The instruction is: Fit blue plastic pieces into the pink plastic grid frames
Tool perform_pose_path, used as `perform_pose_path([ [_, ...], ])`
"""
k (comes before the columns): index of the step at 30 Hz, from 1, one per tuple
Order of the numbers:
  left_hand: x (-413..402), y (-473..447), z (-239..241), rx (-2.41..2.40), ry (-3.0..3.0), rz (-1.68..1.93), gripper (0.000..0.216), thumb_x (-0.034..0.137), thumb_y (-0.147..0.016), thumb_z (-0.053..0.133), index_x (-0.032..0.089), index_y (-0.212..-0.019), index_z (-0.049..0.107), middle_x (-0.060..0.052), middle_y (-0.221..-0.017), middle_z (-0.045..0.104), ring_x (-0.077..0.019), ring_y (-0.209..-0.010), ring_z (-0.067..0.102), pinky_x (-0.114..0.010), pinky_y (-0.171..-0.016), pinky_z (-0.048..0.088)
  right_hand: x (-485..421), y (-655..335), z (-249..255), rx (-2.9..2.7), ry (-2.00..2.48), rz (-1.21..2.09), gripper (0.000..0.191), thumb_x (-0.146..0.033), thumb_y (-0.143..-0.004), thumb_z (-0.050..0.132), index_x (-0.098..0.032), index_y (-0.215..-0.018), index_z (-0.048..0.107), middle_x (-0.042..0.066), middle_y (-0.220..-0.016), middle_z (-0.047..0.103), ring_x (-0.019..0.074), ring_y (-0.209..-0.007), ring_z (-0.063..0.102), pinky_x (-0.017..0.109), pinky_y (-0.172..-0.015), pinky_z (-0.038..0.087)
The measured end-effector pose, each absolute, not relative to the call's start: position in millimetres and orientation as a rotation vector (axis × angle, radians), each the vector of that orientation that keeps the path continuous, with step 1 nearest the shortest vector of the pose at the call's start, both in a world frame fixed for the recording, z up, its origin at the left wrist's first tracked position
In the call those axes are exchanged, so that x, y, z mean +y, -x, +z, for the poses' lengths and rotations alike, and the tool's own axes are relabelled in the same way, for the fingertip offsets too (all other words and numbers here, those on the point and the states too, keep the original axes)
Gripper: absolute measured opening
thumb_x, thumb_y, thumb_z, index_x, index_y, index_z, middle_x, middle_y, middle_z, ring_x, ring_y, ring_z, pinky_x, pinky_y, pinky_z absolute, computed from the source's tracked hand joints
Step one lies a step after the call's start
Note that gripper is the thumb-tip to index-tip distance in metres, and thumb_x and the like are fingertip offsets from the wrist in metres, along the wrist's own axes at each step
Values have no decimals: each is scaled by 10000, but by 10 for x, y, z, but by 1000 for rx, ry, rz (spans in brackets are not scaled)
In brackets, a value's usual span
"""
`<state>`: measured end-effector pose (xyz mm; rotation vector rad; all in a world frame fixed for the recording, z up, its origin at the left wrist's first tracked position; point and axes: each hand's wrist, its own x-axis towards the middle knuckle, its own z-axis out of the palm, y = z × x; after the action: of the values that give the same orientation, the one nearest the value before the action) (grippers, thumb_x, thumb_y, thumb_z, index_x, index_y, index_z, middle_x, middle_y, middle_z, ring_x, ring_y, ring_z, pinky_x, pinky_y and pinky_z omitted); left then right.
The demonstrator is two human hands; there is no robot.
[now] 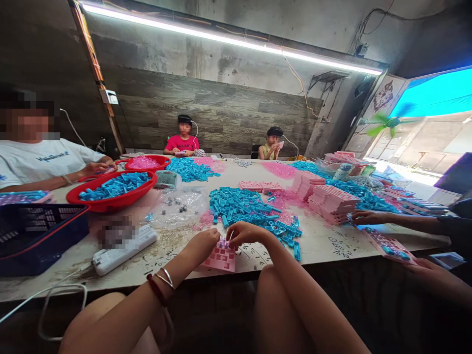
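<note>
A pink plastic tray with square openings [221, 261] lies at the table's front edge, tilted slightly. Over its far left corner is my left hand [205, 242], fingers closed together; whatever they pinch is too small to name. My right hand [241, 233] bends over the tray's far right corner, with thumb and fingertips pinched around something small I cannot make out. Just beyond both hands spreads a heap of blue plastic pieces [236, 204], with small clear pink bits [291, 209] scattered beside it.
Stacks of pink trays [332, 199] stand to the right. A co-worker's hand [368, 218] reaches in there. On the left are a red basin [110, 204], a dark blue basket [37, 241], a white power strip [123, 250] and a clear plastic bag [180, 206]. Other people sit around the table.
</note>
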<state>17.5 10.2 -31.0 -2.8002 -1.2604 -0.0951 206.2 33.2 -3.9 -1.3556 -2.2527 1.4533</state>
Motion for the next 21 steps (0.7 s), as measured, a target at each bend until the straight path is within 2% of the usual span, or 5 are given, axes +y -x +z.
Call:
perform_pose_path([
  [16, 113, -158, -339, -1232, 2769, -73, 211, -8, -787, 373, 127, -868, 514, -83, -875, 562, -176, -771, 581, -289, -700, 465, 321, -2058, -31, -2231, 1362, 1464, 254, -245, -633, 652, -105, -838, 601, 14, -615, 621, 104, -571, 595, 190, -532, 429],
  [21, 115, -121, -284, -1262, 2799, -128, 173, 80, -819, 386, 133, -869, 543, -83, -888, 588, -194, -786, 587, -288, -674, 465, 332, -2061, -42, -2242, 1350, 1460, 263, -260, -627, 663, -108, -832, 600, 21, -643, 626, 105, -584, 593, 195, -540, 433],
])
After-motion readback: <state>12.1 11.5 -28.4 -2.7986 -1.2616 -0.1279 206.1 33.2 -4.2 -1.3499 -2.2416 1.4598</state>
